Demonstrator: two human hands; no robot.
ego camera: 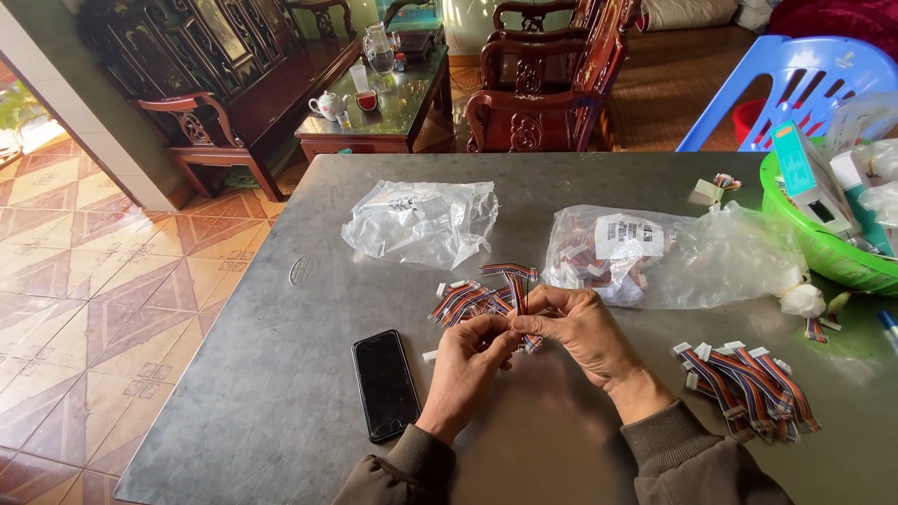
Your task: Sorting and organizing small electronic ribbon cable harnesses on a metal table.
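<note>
- left hand (pixel 465 367) and right hand (pixel 578 324) meet over the grey table (pixel 281 374), both pinching one ribbon cable (pixel 514 282) that stands upright between the fingertips
- more cables (pixel 461 301) lie just behind
- phone (pixel 385 383) left of the hands
- cable pile (pixel 748 385) to the right

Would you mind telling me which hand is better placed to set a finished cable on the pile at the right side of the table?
Right. The right hand lies nearer the pile of ribbon cables, with bare table between them; the left hand sits beside the phone, farther away.
</note>
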